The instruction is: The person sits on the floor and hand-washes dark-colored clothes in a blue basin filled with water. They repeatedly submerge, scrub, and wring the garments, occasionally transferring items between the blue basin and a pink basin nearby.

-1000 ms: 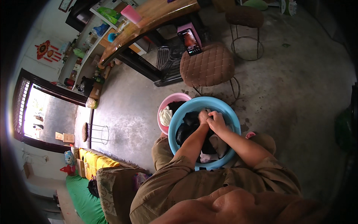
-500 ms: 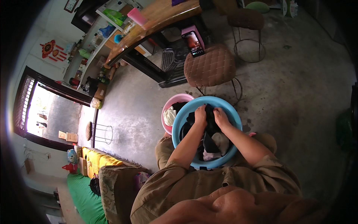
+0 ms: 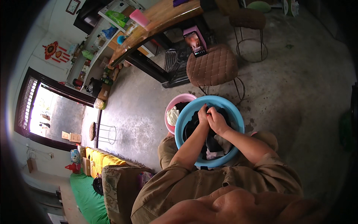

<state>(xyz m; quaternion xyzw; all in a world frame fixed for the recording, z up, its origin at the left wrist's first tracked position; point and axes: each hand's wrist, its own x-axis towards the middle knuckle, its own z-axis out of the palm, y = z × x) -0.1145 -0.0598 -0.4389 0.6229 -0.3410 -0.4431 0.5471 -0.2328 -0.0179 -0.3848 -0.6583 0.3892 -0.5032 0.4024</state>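
A large blue basin [image 3: 239,121] stands on the floor between my knees with dark wet-looking clothes [image 3: 193,126] heaped in it. Grey and pale pieces of cloth [image 3: 215,153] lie at its near side. Over the basin's far half, my left hand [image 3: 203,115] and my right hand [image 3: 216,120] are brought together, knuckles almost touching. Both are closed on a dark garment that mostly hides beneath them; its exact kind cannot be made out.
Behind the basin's left edge sits a smaller pink basin [image 3: 168,115] holding white cloth [image 3: 172,115] and dark cloth. A brown quilted stool [image 3: 212,67] stands just beyond, with a phone [image 3: 195,44] propped on it. Farther back is a wooden table [image 3: 167,18].
My right hand has moved left and come against my left hand; before, the two were apart on the dark cloth. The view has shifted slightly.
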